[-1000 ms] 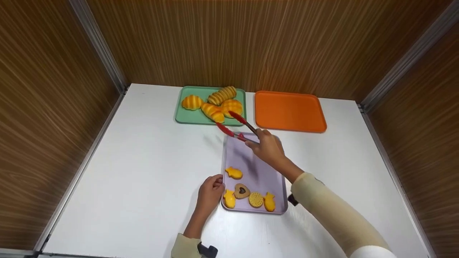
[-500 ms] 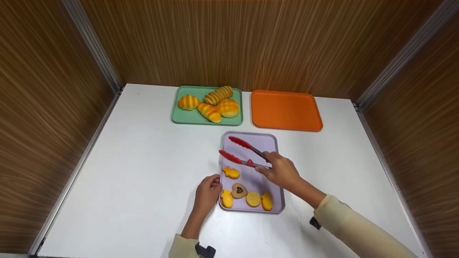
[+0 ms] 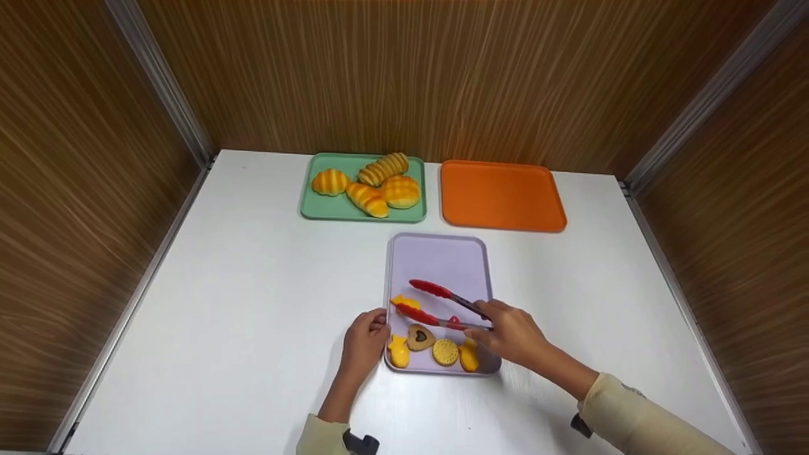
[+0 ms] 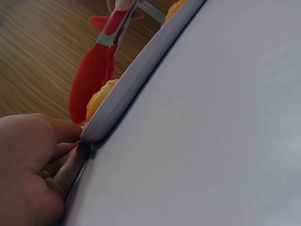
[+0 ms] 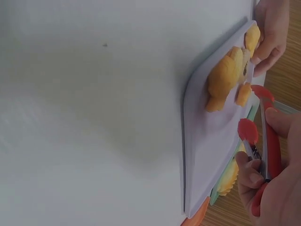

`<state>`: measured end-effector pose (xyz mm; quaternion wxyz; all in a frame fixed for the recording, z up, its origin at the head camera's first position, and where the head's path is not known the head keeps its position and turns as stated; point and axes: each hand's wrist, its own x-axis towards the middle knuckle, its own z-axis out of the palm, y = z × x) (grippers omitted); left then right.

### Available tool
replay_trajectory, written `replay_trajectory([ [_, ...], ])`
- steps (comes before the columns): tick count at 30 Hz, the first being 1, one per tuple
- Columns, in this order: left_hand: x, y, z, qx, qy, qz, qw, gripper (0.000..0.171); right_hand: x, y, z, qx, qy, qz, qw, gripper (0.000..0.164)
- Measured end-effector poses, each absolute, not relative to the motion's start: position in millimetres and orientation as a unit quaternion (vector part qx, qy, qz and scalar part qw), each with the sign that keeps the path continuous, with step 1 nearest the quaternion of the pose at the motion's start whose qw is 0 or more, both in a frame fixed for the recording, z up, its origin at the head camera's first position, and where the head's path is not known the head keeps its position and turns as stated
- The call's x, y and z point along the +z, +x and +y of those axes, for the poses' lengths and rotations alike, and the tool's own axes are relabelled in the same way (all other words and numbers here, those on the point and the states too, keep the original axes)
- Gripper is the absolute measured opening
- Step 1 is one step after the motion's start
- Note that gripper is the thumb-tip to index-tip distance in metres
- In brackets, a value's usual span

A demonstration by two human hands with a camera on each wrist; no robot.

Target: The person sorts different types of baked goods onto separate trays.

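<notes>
My right hand grips a pair of red-tipped tongs above the lilac tray. The tongs stand spread, with nothing between their tips. One tip covers part of a yellow fish-shaped cookie in the head view; whether they touch cannot be told. My left hand pinches the tray's left rim, thumb and fingers at its edge in the left wrist view. Along the tray's near end lie a heart cookie, a round cookie and two more yellow fish-shaped cookies, on the left and right.
At the back of the white table, a green tray bears several bread rolls. To its right lies a bare orange tray. Wood-grain panels stand behind and on both sides.
My right hand has drawn the tongs back from near the green tray to the near half of the lilac tray. The left hand stays on the tray's rim. The breads and cookies keep their places.
</notes>
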<state>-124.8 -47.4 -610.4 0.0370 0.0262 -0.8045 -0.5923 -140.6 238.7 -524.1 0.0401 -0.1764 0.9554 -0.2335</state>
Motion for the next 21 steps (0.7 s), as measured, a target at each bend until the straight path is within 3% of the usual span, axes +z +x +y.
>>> replay_trajectory([
  [13, -610.7, -124.4, -46.0, -0.591, 0.033, -0.806, 0.022, 0.03, -527.0, -133.3, 244.6, -0.206, -0.189, 0.959, 0.038, 0.045],
  [21, -610.5, -124.7, -47.4, -0.589, 0.034, -0.807, 0.022, 0.03, -532.5, -131.4, 246.2, -0.209, -0.226, 0.952, -0.005, 0.042],
])
